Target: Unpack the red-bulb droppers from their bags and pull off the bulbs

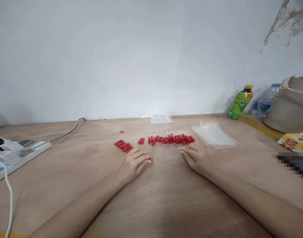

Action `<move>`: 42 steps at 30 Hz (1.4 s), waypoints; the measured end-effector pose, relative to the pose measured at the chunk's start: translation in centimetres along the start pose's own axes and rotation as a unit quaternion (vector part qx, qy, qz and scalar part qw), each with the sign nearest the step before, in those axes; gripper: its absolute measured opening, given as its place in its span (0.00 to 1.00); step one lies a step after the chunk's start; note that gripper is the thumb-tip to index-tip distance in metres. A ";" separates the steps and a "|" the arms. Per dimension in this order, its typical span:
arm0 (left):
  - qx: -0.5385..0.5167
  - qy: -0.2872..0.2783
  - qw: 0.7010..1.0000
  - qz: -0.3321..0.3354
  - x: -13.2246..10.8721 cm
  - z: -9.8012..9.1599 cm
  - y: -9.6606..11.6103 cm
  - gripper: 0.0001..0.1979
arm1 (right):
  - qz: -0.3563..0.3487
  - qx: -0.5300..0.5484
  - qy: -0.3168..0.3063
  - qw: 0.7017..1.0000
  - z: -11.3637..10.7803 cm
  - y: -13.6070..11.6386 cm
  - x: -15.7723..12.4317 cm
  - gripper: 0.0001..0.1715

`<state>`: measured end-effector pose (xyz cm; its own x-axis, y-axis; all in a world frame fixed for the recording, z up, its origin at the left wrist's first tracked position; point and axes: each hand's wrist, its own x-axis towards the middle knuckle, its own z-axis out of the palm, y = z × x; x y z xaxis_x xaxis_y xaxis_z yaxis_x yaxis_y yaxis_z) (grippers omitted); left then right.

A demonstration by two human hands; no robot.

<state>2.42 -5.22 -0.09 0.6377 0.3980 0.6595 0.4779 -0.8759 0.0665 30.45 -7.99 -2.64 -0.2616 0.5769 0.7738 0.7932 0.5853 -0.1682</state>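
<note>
My left hand (pixel 134 164) lies on the wooden table (pixel 166 198), its fingertips pinched on a small red rubber cap (pixel 148 159). My right hand (pixel 195 156) rests opposite, fingers closed on a thin clear glass tube (pixel 176 148). Between the hands lies a bunch of bare clear tubes (pixel 167 154). Behind them runs a row of tubes fitted with red caps (pixel 171 139). A small heap of loose red caps (pixel 124 145) sits just beyond my left hand.
Clear plastic zip bags (pixel 214 135) lie at the right; another bag (pixel 161 119) is near the wall. A power strip (pixel 19 155) with white cables sits left. A green bottle (pixel 241 102), a water bottle (pixel 265 100) and a beige bag (pixel 291 105) stand at the far right.
</note>
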 end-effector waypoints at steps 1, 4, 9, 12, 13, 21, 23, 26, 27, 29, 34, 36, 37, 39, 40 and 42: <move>0.008 0.020 1.000 -0.019 0.1 -0.2 -0.4 0.08 | 0.026 -0.023 0.006 0.999 0.1 0.3 0.0 0.13; 0.028 0.060 0.994 -0.091 0.9 -1.4 -2.3 0.12 | 0.076 -0.051 0.000 0.996 0.4 0.5 0.0 0.13; 0.068 0.072 0.966 -0.241 2.0 -5.5 -7.3 0.15 | 0.130 -0.086 -0.015 0.988 0.5 0.3 0.0 0.09; 0.036 0.016 0.946 -0.322 1.8 -7.4 -9.2 0.16 | 0.148 -0.092 -0.032 0.984 0.4 0.2 0.0 0.07; 0.015 0.002 0.940 -0.341 1.6 -7.6 -9.5 0.17 | 0.147 -0.093 -0.037 0.984 0.4 0.1 0.1 0.06; -0.019 -0.107 0.931 -0.347 0.8 -5.7 -9.5 0.13 | 0.104 -0.103 -0.060 0.987 0.2 -0.7 0.4 0.09; 0.005 -0.124 0.935 -0.333 0.8 -5.5 -9.4 0.13 | 0.091 -0.097 -0.060 0.989 0.1 -0.8 0.4 0.10; 0.029 -0.136 0.935 -0.325 0.9 -5.6 -9.2 0.13 | 0.084 -0.095 -0.065 0.990 0.1 -0.8 0.4 0.10; 0.035 -0.138 0.936 -0.323 1.0 -5.8 -9.1 0.14 | 0.083 -0.097 -0.068 0.990 0.2 -0.7 0.4 0.10; 0.050 -0.133 0.939 -0.313 1.2 -6.1 -8.9 0.15 | 0.081 -0.100 -0.071 0.989 0.3 -0.6 0.3 0.11; 0.068 -0.078 0.952 -0.289 1.8 -6.3 -7.8 0.16 | 0.063 -0.102 -0.070 0.990 0.4 -0.5 0.2 0.13; 0.074 -0.089 0.958 -0.263 2.3 -5.7 -7.1 0.15 | 0.059 -0.105 -0.074 0.990 0.3 -0.6 0.3 0.13; 0.085 -0.104 0.960 -0.247 2.6 -5.3 -6.7 0.15 | 0.060 -0.105 -0.076 0.990 0.2 -0.7 0.4 0.13; 0.130 -0.149 0.953 -0.229 3.4 -4.2 -6.3 0.14 | 0.065 -0.105 -0.075 0.989 0.0 -0.9 0.5 0.13; 0.157 -0.171 0.945 -0.229 3.9 -3.6 -6.2 0.13 | 0.067 -0.104 -0.073 0.990 -0.1 -0.9 0.5 0.13; 0.194 -0.206 0.928 -0.241 4.8 -2.5 -6.2 0.12 | 0.073 -0.101 -0.063 0.990 -0.1 -0.9 0.5 0.14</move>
<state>1.04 1.48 4.53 0.4322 0.8586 0.2758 0.8983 -0.4366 -0.0488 29.66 -8.30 -2.00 -0.1935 0.7209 0.6654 0.9176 0.3730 -0.1373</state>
